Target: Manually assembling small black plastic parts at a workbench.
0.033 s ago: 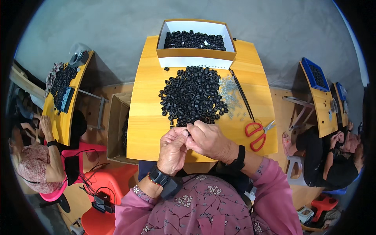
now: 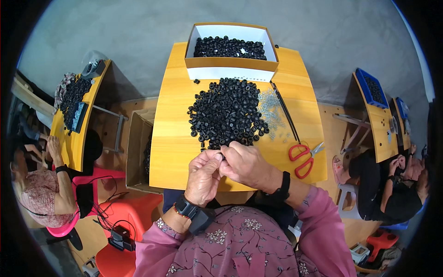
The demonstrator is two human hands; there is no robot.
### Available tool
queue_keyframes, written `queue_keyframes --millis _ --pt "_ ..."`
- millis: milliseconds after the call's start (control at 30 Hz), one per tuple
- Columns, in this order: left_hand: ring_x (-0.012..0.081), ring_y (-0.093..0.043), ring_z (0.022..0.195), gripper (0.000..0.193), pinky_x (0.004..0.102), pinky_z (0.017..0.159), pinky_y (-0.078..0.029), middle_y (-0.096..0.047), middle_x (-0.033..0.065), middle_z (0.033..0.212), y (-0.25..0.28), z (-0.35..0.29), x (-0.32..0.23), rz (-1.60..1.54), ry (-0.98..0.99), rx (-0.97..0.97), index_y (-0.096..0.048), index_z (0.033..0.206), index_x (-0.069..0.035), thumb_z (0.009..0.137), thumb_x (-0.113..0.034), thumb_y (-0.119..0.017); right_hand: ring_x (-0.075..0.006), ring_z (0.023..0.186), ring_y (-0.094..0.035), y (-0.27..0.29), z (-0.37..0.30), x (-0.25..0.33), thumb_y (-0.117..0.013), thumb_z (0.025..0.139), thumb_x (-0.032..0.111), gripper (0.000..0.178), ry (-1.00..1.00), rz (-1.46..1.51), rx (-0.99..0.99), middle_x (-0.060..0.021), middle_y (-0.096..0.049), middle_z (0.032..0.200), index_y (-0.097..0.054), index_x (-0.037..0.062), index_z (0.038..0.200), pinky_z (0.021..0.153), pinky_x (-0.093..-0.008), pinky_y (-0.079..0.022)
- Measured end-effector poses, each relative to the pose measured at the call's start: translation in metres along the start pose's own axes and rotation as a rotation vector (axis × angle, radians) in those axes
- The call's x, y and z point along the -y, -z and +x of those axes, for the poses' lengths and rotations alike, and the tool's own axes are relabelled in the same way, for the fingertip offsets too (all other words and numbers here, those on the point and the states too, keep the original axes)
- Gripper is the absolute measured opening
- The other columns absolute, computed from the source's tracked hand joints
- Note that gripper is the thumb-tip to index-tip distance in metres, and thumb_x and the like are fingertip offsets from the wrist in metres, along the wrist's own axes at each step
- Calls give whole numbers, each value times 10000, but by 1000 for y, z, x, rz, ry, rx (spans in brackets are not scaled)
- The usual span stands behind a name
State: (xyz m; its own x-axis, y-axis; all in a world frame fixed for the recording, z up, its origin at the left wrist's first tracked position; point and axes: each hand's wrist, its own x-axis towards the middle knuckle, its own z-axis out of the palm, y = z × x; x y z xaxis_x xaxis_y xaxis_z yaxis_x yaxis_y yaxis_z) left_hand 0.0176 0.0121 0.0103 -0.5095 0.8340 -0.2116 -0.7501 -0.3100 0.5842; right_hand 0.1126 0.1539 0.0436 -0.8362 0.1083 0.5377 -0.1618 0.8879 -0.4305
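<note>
A small black ring part is pinched between the fingertips of the left hand and the right hand, both grips closed on it, at the table's 6 o'clock edge. A pile of black rings lies just beyond at 12 o'clock. Red-handled scissors rest at 3 o'clock.
</note>
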Motion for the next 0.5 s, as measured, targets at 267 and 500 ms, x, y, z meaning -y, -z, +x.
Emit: queue_keyframes --millis 267,500 --pt "156 -691 853 90 310 801 -586 -712 100 959 -10 2 -19 78 124 88 -664 1009 -1 1002 -51 -590 -287 650 -629 25 6 6 -734 822 130 227 -52 187 81 -103 -539 786 -605 27 978 555 -380 -516" --pt "117 -661 806 68 249 728 -529 -716 90 931 -10 0 1 131 -65 53 -661 961 -15 992 -33 -602 -287 670 -629 17 -7 3 -748 827 127 397 -111 197 50 -111 -555 800 -627 7 1185 584 -382 -524"
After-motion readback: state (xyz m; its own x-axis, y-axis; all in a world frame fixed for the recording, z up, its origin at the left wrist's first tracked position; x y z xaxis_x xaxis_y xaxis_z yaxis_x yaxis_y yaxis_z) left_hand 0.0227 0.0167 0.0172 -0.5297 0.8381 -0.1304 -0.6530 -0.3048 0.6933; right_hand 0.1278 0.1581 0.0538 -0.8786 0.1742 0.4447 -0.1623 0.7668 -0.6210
